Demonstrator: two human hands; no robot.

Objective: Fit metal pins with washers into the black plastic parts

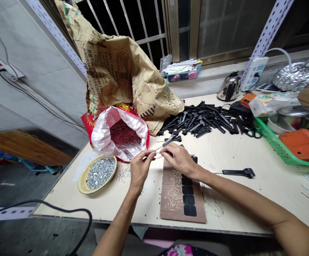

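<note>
My left hand [140,167] is closed in a pinch, its thumb and fingertip meeting at one end of a thin metal rod [158,153]. Facing it, my right hand [179,160] pinches the same rod from the other side, above a brown board [170,209] with a row of black pads [188,200] and pale specks. Just behind the fingers lie black-handled pieces with thin metal shafts [168,141]. Left of my left hand, a yellow dish [83,185] holds many small silvery metal pieces [101,172]. A red bag [147,122] with white lining contains many thin reddish rods [123,133].
A large brown paper sack [111,67] leans behind the bag. Black handles [199,119] are heaped at the back. One black-handled piece [236,172] lies beyond my right forearm. At right stand a green basket [274,145] and a kettle [228,87]. A cable [63,206] hangs front left.
</note>
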